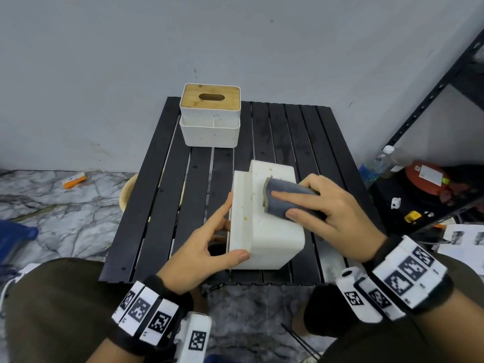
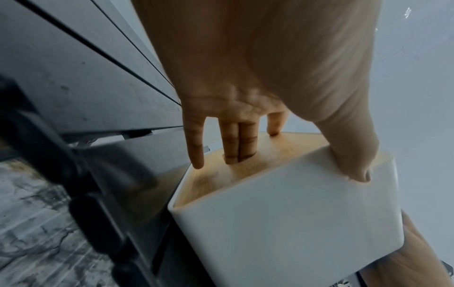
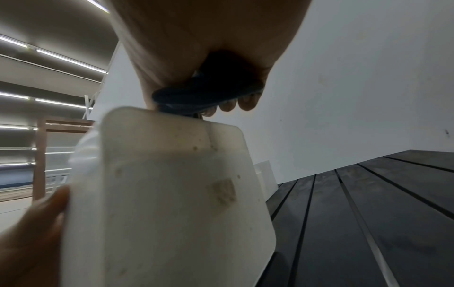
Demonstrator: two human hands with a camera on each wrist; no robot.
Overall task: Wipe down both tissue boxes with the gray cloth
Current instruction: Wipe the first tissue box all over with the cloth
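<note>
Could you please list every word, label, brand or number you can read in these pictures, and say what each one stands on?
No text can be read.
Wrist bands: black-and-white square code markers only, no words.
Red container on the shelf: a white label, too small to read.
Bottle: a blue label, blurred.
Papers at right: printed pictures, any text too small to read.
Near tissue box: in the right wrist view, a faint embossed mark, unreadable.

— Where are you looking from?
— Your head view looks steeply down from above onto the black slatted bench [image 1: 301, 132], wall at the frame's top.
— And your wrists?
— Your left wrist view sits very close, looking along the left hand [image 2: 245, 97] at the near tissue box [image 2: 307, 223]. Your right wrist view looks from low beside it, equally close. All three share that box.
</note>
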